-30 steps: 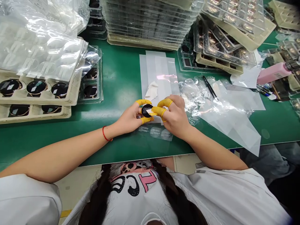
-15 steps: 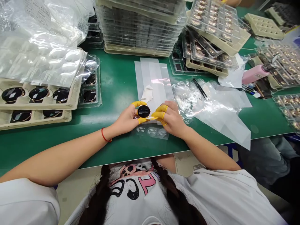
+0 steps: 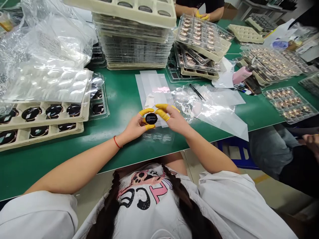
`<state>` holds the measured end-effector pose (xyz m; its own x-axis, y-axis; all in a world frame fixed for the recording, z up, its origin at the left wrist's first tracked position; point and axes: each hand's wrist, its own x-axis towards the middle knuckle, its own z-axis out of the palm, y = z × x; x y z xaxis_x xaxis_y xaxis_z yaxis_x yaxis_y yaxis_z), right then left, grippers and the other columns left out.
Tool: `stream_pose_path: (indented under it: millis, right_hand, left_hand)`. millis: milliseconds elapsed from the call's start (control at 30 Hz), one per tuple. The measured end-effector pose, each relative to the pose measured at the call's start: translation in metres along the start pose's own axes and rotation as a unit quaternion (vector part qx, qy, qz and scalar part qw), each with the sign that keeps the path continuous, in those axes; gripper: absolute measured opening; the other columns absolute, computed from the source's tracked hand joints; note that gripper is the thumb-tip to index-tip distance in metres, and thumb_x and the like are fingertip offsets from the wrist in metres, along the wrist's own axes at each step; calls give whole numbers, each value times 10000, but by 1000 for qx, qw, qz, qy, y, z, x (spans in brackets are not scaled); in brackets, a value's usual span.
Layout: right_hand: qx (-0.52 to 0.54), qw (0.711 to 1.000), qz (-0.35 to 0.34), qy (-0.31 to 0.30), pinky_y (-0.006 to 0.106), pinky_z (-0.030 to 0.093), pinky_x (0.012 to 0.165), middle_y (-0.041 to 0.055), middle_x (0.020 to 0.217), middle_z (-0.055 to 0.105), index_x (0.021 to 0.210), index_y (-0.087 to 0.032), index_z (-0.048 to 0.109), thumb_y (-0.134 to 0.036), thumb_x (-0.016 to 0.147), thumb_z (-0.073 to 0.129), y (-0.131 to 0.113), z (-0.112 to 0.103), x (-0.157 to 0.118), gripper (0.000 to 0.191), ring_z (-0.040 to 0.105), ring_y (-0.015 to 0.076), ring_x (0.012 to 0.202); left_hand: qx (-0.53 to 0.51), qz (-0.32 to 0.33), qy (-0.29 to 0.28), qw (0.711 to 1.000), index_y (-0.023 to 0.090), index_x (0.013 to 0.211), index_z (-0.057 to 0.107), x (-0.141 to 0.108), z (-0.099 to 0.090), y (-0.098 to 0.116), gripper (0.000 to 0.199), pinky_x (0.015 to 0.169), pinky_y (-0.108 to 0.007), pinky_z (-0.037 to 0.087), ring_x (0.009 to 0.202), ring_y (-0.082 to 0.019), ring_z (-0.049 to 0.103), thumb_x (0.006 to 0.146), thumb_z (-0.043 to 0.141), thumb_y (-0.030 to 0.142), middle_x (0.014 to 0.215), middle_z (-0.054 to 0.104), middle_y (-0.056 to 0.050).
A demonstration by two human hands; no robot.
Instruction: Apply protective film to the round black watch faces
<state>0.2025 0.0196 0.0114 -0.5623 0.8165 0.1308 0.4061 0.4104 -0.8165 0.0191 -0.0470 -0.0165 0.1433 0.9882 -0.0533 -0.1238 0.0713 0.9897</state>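
My left hand (image 3: pixel 136 126), with yellow finger cots on its fingertips, grips a small round black disc (image 3: pixel 151 118) by its edge. Lines of white print cover the disc's face, which is turned up toward me. Close against its upper right edge is my right hand (image 3: pixel 171 117), also in yellow finger cots. Its fingers are bent and close together; what they pinch, if anything, is hidden. Beneath the hands lie translucent sheets (image 3: pixel 163 83) and a crumpled white piece (image 3: pixel 149 100). Clear printed film labels (image 3: pixel 158 137) lie nearer the table edge.
Trays of black discs (image 3: pixel 53 111) stand left under plastic film. A tall tray stack (image 3: pixel 136 49) rises ahead. Tweezers (image 3: pixel 196 92) lie on crumpled film to the right, near a pink bottle (image 3: pixel 241 74). A co-worker's hands (image 3: pixel 203 16) show across the green table (image 3: pixel 119 89).
My right hand has moved from the disc's lower right to its upper right; the white strip in its fingers no longer shows. My left hand still holds the disc. The camera view has shifted.
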Motion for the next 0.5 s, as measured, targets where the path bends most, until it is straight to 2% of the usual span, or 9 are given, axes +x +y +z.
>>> stream_pose_path:
  millis: [67,167,233,333,433,500]
  right_hand:
    - [35,999,4,-32,344,516,857,22,911,641,1233,-181,535,-315,899,539,-15,12,4,359,606,140,872]
    - [66,998,-13,5,301,522,791,-23,798,586,1189,-168,533,-182,866,566,-33,4,24,326,581,107,767]
    - [100,993,-26,52,258,516,745,-28,789,595,1066,-163,558,-137,860,590,-51,-20,50,210,578,87,739]
    - [114,981,-74,136,192,492,733,-15,859,632,933,-149,547,-66,855,594,-85,-67,103,122,586,52,780]
    - [46,964,-150,213,166,450,736,-14,879,595,959,-94,546,-71,852,577,-115,-105,169,114,553,28,772]
    - [-2,964,-158,214,152,398,726,-44,853,556,926,-85,534,-84,827,572,-127,-118,218,106,506,12,766]
  left_hand:
    - [2,0,0,1000,197,1317,427,-2,-1,0,736,729,-271,533,771,-150,687,686,797,283,922,692,-23]
    - [0,-13,13,1000,165,1434,268,-2,-3,-1,853,741,-282,522,763,-155,691,739,752,270,806,709,-10]
    - [-11,-12,38,999,140,1443,236,2,-3,-2,829,769,-286,514,782,-151,694,775,713,255,760,711,-2]
    - [-22,4,81,996,138,1404,297,8,-1,-2,692,801,-282,498,832,-145,698,822,656,246,754,714,3]
    - [-20,8,114,993,139,1369,335,12,2,0,606,811,-284,490,847,-148,699,847,625,247,759,715,-1]
    - [-14,6,113,994,141,1357,348,13,3,0,585,803,-288,492,869,-160,701,852,621,255,806,729,-28]
